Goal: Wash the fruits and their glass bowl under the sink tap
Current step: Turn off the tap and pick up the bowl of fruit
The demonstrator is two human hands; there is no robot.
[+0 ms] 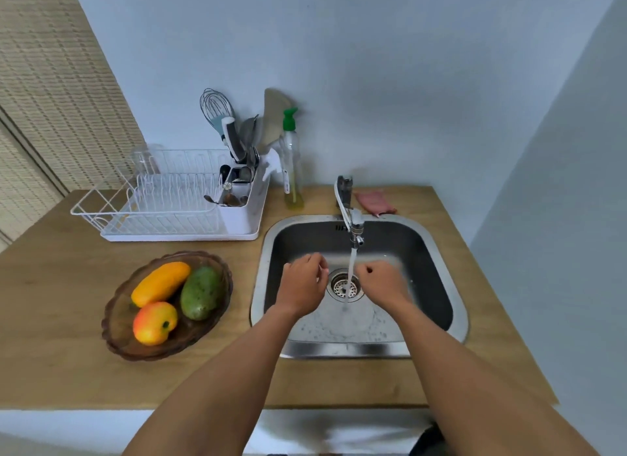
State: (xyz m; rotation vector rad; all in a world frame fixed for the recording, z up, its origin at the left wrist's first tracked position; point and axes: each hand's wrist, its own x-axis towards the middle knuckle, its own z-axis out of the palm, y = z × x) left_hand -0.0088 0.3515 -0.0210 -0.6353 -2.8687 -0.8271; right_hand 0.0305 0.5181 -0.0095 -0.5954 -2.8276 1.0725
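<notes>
I had both forearms stretched forward over the near rim of the sink [268, 252], wrists level, knuckles up. My left hand [303, 282] hung above the basin with the fingers curled loosely inward and held nothing. My right hand [381, 281] was drawn up into a loose fist, also with nothing in it. The water stream [351, 272] from the tap [354, 223] fell between the two hands, just beside my right one, and landed on the drain strainer [344, 286] directly below the gap between them.

The glass bowl [118, 314] sat on the table [51, 286] well to the left of my left hand, outside the sink, and neither hand touched it. Inside it lay three fruits: a yellow-orange mango [159, 282] at the far side, a green mango [202, 292] nearest my left hand, and a red-and-yellow mango [154, 323] at the near side.

Beyond the bowl, a white dish rack [163, 201] stood farther left and away from my left hand. A soap bottle [291, 160] stood past the sink's far left corner. Open tabletop lay between the bowl and the sink's left rim, and bare basin floor lay beneath both hands.
</notes>
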